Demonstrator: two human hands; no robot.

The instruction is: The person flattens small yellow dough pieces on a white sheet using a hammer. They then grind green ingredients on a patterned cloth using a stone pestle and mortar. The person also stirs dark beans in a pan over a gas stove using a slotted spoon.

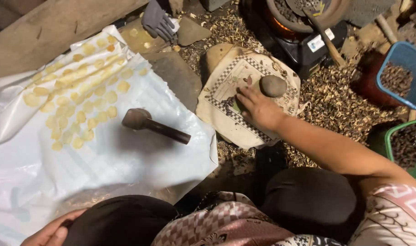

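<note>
Knees fill the near edge, the left hand (51,232) resting there, its grip hidden. Beyond lies a white sheet (139,168) with yellow discs (80,105) and a mallet (151,124). On the checkered cloth (226,77), the right hand (258,107) presses spread fingers flat beside a stone (273,85).

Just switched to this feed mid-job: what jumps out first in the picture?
The right hand presses on a checkered cloth at centre, beside a round grey stone. To the left, a white plastic sheet carries rows of flattened yellow discs and a dark mallet. The left hand rests at the bottom edge by the knee; two baskets of dark seeds sit at far right.
</note>
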